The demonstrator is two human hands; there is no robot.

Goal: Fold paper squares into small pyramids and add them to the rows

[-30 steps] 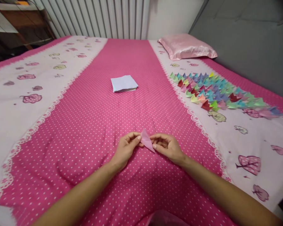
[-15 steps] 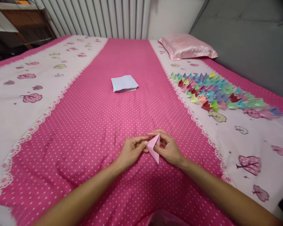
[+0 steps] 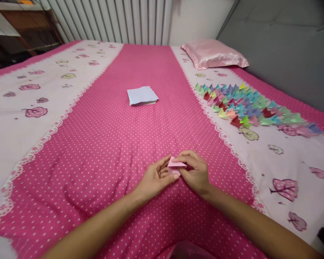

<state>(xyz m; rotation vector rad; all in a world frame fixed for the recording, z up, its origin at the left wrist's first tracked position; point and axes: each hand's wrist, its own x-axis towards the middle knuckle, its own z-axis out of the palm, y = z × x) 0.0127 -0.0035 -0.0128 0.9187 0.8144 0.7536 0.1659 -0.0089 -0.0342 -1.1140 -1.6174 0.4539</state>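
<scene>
Pinching a small pink paper (image 3: 176, 164), both hands meet low in the middle of the bed. The left hand (image 3: 156, 178) has its thumb and fingers closed on the left side of the paper. The right hand (image 3: 196, 173) is curled over the right side, with its fingertips pressed on the top. The paper sits right between the two hands, just above the sheet (image 3: 102, 144). It is folded and looks like a little flat wedge. Its long side runs from left to right, and a sharp corner sticks out toward the right hand. The lower part is hidden behind the fingers, so its whole shape cannot be told. The paper looks thin and smooth, with crisp folds.

The sheet under the hands is bright pink with small white dots, and it is a bit wrinkled. On both sides it turns pale with little tree pictures and a lacy edge.

Farther up the pink strip lies a stack of paper (image 3: 142, 95), square and flat, with a pale top. It is well apart from the hands.

To the right, on the pale part, many folded pieces (image 3: 248, 106) lie packed in rows. They are small pointy shapes in green, blue, pink, red and yellow.

A shiny pink pillow (image 3: 213, 53) lies beyond them, near the grey headboard (image 3: 280, 46).
</scene>
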